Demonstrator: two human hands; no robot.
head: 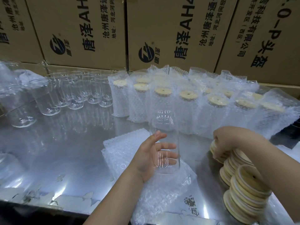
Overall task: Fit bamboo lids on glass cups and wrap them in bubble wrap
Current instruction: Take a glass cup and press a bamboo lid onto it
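My left hand (152, 157) grips a clear glass cup (164, 125) upright over a stack of bubble wrap sheets (123, 148) in the middle of the steel table. My right hand (227, 142) reaches down to the right and pinches a bamboo lid (214, 147) at the top of the leaning stacks of bamboo lids (243, 192). The cup in my left hand has no lid on it.
Several bare glass cups (71, 93) stand at the back left. Several cups wrapped in bubble wrap with lids (188, 101) stand in rows at the back right. Printed cardboard boxes (162, 30) wall off the far side. The steel table (48, 151) is reflective.
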